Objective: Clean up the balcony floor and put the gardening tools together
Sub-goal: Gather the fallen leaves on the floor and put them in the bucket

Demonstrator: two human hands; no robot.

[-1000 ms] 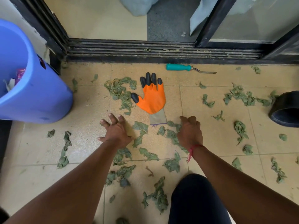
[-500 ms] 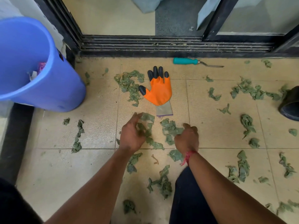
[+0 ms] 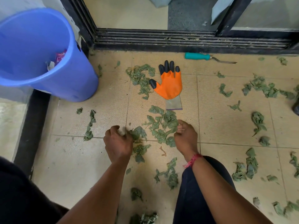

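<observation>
Found left hand (image 3: 118,143) curled round leaves (image 3: 139,133) at the middle of the floor (image 3: 226,126). Noted right hand (image 3: 186,136) curled against the same pile; cannot tell whether gripping. Recorded orange glove (image 3: 169,85) flat just beyond, teal-handled fork (image 3: 197,56) along far edge, blue bucket (image 3: 72,81) at far-left corner.

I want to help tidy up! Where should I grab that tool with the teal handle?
Grab the fork by its teal handle, coming from above on the near side. It lies flat, handle left, thin metal prongs right, with the door track close behind. The handle is thick and round, likely easier and safer than the prongs.
</observation>
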